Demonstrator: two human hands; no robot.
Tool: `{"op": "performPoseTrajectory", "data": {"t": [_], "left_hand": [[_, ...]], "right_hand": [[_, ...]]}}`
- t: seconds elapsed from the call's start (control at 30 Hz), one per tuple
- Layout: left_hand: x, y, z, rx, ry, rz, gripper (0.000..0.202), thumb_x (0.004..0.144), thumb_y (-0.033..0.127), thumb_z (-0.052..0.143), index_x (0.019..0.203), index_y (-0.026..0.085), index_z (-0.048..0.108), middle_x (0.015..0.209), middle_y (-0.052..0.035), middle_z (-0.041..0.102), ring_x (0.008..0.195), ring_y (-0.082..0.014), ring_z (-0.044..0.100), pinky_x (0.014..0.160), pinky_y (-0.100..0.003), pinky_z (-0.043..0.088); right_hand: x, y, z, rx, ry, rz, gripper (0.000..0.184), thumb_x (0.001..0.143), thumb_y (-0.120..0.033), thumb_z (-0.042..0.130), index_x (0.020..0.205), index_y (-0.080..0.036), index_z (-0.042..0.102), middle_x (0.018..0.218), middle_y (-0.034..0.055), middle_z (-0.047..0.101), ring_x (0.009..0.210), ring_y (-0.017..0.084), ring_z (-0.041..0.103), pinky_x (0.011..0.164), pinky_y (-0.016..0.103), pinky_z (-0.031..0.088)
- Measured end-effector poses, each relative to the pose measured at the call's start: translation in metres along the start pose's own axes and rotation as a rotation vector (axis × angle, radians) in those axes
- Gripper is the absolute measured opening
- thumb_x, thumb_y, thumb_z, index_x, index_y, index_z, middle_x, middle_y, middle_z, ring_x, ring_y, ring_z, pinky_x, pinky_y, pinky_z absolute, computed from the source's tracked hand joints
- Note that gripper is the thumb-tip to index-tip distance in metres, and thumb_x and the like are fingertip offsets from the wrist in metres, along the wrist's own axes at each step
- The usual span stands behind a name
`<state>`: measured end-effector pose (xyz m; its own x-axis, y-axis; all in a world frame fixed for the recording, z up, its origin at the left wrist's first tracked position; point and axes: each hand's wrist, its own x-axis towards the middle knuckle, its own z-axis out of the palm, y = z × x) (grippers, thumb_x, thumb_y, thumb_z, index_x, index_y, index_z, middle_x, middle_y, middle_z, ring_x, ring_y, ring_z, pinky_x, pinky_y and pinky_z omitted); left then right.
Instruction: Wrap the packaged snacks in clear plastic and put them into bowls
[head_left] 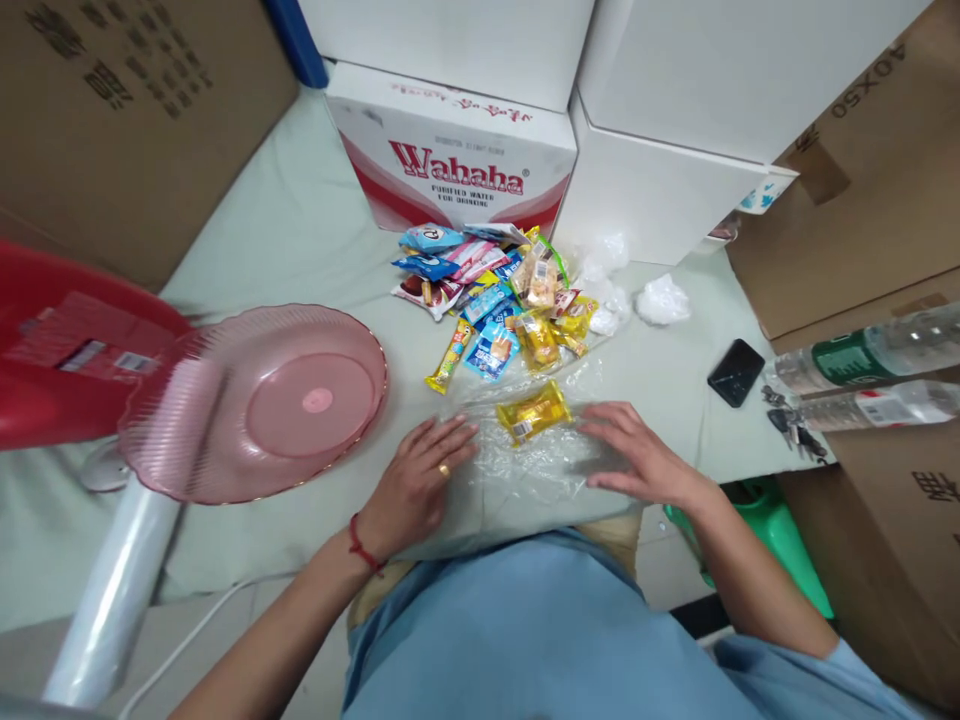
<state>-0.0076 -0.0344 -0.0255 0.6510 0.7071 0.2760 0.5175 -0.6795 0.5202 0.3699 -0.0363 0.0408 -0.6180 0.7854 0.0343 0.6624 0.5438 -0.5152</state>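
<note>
A clear plastic bag (510, 472) lies spread on the cloth-covered table, with a yellow snack packet (534, 412) on it. My left hand (416, 480) rests flat with fingers stretched out at the bag's left edge. On the other side, my right hand (637, 455) has its fingers spread near the bag's right edge. Neither hand touches the packet. Just beyond is a pile of snack packets (491, 300) in blue, pink, yellow and brown wrappers. A narrow yellow packet (450, 355) lies at its left front.
A pink ribbed plate (255, 400) overlaps a clear plastic roll (112, 590) on the left, beside a red container (67, 345). Behind stands a Wahaha water box (457, 155). To the right are a crumpled white bag (663, 300), phone (736, 373), keys (795, 430) and bottles (847, 357).
</note>
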Motion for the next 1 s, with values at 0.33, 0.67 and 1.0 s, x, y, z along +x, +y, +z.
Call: {"op": "performPoseTrajectory", "data": {"t": [0.33, 0.67, 1.0], "left_hand": [[-0.006, 0.034, 0.016, -0.159, 0.073, -0.182, 0.014, 0.099, 0.024, 0.052, 0.096, 0.024, 0.065, 0.098, -0.0041, 0.079, 0.115, -0.0215, 0.072, 0.121, -0.052, 0.041], [-0.004, 0.022, -0.005, -0.14, 0.235, -0.602, 0.036, 0.101, 0.048, 0.045, 0.092, 0.022, 0.069, 0.094, -0.0064, 0.077, 0.096, -0.0246, 0.072, 0.089, -0.038, 0.056], [0.041, -0.011, 0.007, 0.158, 0.289, -0.662, 0.034, 0.093, 0.047, 0.055, 0.104, 0.017, 0.068, 0.103, -0.0132, 0.067, 0.101, -0.0308, 0.063, 0.096, -0.048, 0.051]], "right_hand": [[-0.054, 0.007, 0.036, 0.062, 0.201, 0.059, 0.017, 0.102, -0.025, 0.058, 0.11, -0.025, 0.073, 0.123, 0.0116, 0.073, 0.13, 0.029, 0.059, 0.107, 0.054, 0.054], [0.018, 0.0, -0.053, 0.281, -0.063, 0.087, 0.027, 0.105, -0.038, 0.054, 0.108, -0.02, 0.074, 0.096, 0.0052, 0.076, 0.087, 0.017, 0.07, 0.082, 0.027, 0.053], [0.088, 0.025, -0.032, -0.365, -0.059, 0.455, 0.026, 0.1, -0.026, 0.052, 0.11, -0.019, 0.075, 0.109, 0.0132, 0.073, 0.098, 0.026, 0.066, 0.074, 0.031, 0.046]]}}
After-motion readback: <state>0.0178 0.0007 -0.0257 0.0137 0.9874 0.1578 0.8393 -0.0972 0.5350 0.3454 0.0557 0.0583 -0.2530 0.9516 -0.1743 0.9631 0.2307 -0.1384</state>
